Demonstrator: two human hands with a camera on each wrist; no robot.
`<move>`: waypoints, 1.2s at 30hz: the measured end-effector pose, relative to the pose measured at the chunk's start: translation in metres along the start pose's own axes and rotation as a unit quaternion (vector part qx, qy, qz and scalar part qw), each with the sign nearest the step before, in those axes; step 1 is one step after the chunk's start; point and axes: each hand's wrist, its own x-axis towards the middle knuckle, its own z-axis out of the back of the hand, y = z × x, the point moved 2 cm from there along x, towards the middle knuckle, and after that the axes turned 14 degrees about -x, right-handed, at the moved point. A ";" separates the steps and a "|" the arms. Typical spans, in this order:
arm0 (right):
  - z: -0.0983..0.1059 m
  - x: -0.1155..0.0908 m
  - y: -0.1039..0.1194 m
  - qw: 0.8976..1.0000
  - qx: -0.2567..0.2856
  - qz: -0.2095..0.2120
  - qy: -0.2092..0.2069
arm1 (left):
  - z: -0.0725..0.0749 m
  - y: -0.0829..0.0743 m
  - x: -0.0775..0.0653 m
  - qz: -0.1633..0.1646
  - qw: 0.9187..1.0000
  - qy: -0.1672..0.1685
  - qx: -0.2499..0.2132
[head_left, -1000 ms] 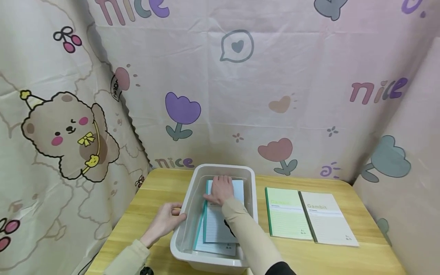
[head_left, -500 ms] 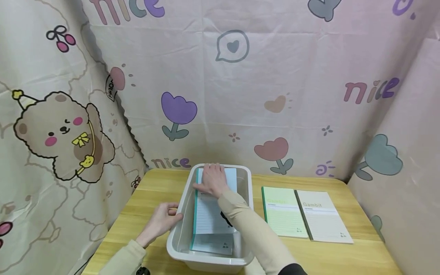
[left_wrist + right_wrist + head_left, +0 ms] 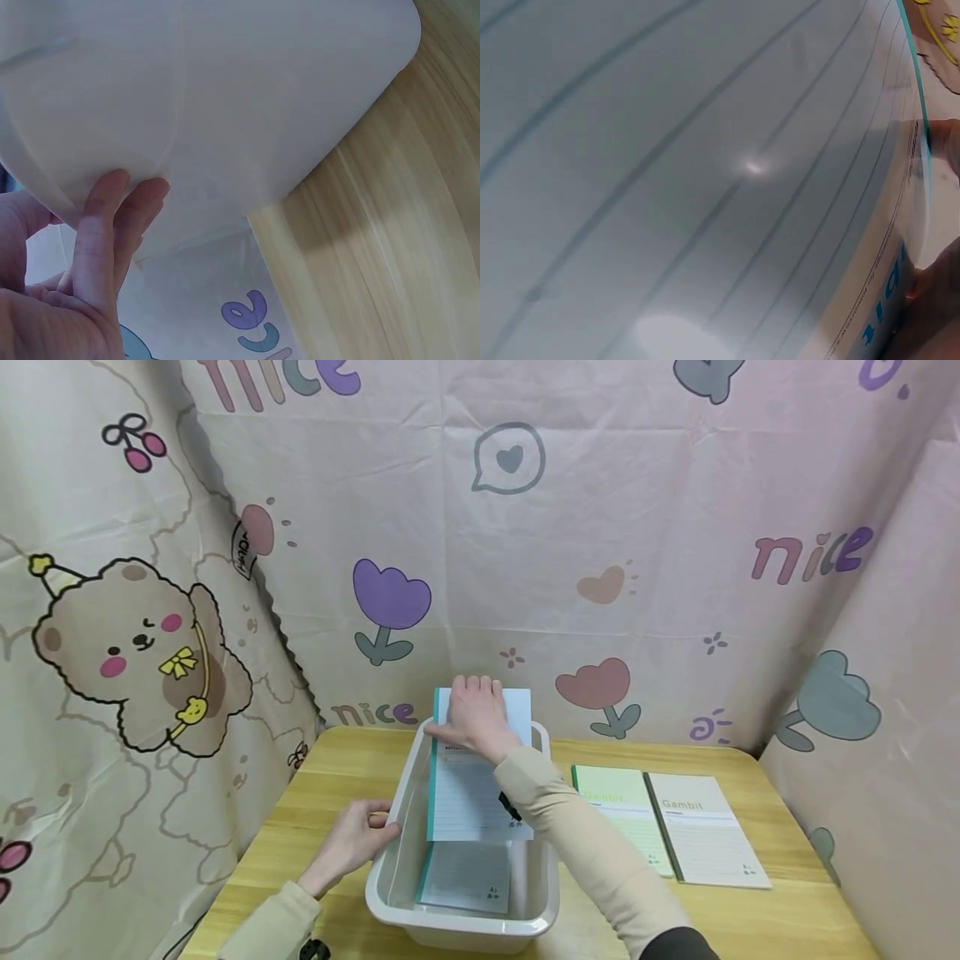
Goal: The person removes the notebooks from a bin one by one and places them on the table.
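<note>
My left hand (image 3: 351, 843) pinches the left rim of a white plastic bin (image 3: 540, 860); in the left wrist view its fingers (image 3: 96, 232) press the bin's outer wall. With my right hand (image 3: 478, 717) I grip a light blue notebook (image 3: 468, 797) near its top, fingertips reaching the upper edge and thumb at the teal spine. This notebook is raised, its top standing above the bin's far rim. Beneath it, a second blue notebook (image 3: 465, 878) lies on the bin's floor, its upper part hidden. The held notebook's lined cover (image 3: 690, 157) fills most of the right wrist view.
A green notebook (image 3: 622, 827) and a grey notebook (image 3: 708, 835) lie side by side on the wooden table (image 3: 330, 768), right of the bin. My right forearm covers part of the green one. A printed curtain (image 3: 660, 510) hangs behind and at both sides.
My right hand has lifted the upper blue notebook up and away from the lower one, which shows more of its cover. My left hand keeps its hold on the rim.
</note>
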 end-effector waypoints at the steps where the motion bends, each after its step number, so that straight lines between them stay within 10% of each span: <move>1: 0.005 0.000 -0.004 1.000 0.002 -0.002 0.000 | 0.000 0.000 0.000 0.000 1.000 -0.001 0.000; 14: 0.059 -0.037 -0.067 0.997 0.060 -0.019 -0.053 | 0.001 -0.002 -0.003 0.003 1.000 0.003 -0.015; 26: 0.013 -0.100 -0.163 0.993 0.056 -0.032 -0.094 | -0.003 0.000 -0.001 0.004 1.000 -0.003 -0.011; 36: -0.062 -0.148 -0.193 0.995 0.034 -0.027 -0.091 | 0.000 0.001 -0.002 0.004 1.000 -0.004 -0.013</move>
